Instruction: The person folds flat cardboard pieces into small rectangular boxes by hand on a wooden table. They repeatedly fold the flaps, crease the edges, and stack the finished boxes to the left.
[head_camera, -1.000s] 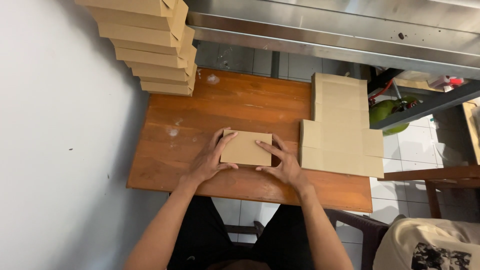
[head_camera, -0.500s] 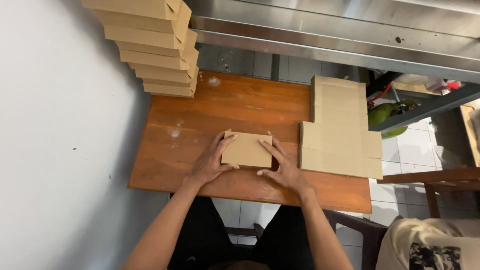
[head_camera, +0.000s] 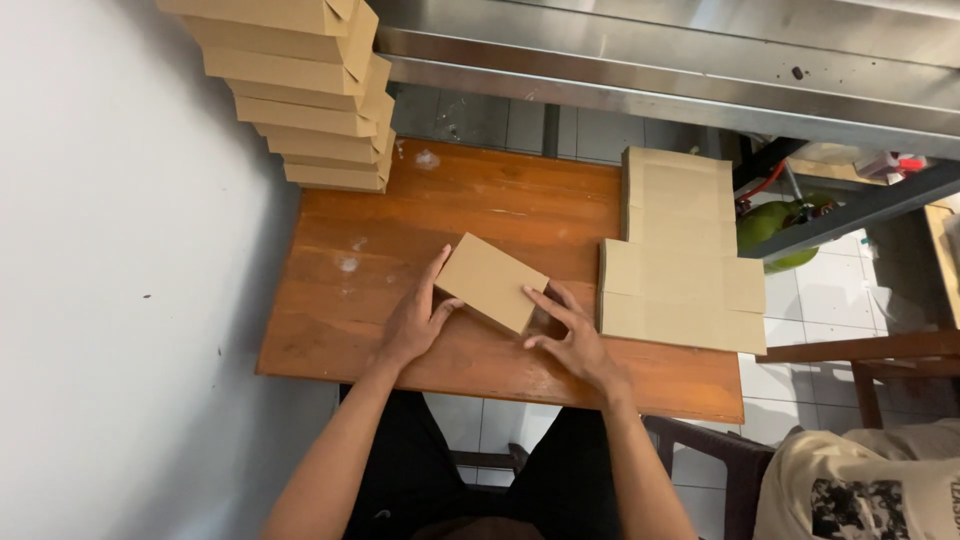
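A small folded brown cardboard box (head_camera: 492, 282) rests on the wooden table (head_camera: 330, 330), turned at an angle. My left hand (head_camera: 417, 319) grips its left edge, thumb up along the side. On the box's right corner, my right hand (head_camera: 572, 340) touches it with spread fingertips. A stack of flat cardboard blanks (head_camera: 680, 255) lies just right of my right hand. A tall stack of finished folded boxes (head_camera: 310, 90) stands at the table's far left corner.
A white wall (head_camera: 120, 270) runs along the table's left side. A steel counter edge (head_camera: 650, 60) crosses behind the table. Another person's printed shirt (head_camera: 860, 490) shows at the lower right, beside a wooden piece of furniture (head_camera: 870, 355) and a green object (head_camera: 775, 225).
The box has been rotated from square to the table to a diagonal angle. Both hands shifted with it, the left hand moving along its left edge.
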